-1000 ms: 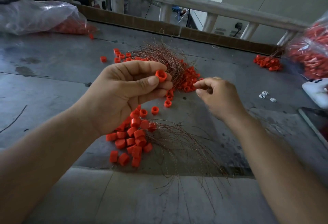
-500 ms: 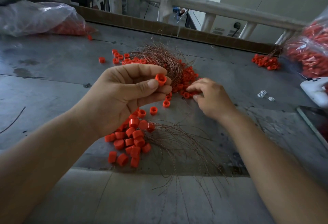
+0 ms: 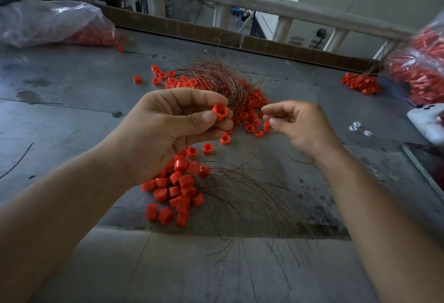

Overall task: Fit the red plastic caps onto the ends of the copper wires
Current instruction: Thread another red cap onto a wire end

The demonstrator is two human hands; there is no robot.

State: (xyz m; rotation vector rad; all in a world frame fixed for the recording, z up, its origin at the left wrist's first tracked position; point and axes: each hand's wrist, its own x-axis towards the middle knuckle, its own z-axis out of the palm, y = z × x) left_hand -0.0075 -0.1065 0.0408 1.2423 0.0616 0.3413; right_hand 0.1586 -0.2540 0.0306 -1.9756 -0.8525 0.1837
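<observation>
Pinching a red cap [image 3: 219, 111] between the thumb and forefinger of the left hand [image 3: 168, 132], hollow side facing up, lifted off the table [image 3: 72, 110] and hovering just in front of the wire tangle [image 3: 216, 76]. Curling the right hand [image 3: 302, 127] just to the right of that cap, level with it and apart from it, also in front of the wire tangle, thumb and forefinger tips pressing together; whether gripping a strand there, impossible to tell, too thin to make out. Hovering both hands over loose caps [image 3: 251, 110] scattered along the near and right edges of the wire tangle. Reaching the left wrist over a heap of capped wires [image 3: 177, 187] nearer than the wire tangle, strands fanning toward the near edge. Flanking the wire tangle far left and far right, clear bags [image 3: 48, 24] of more caps.
</observation>
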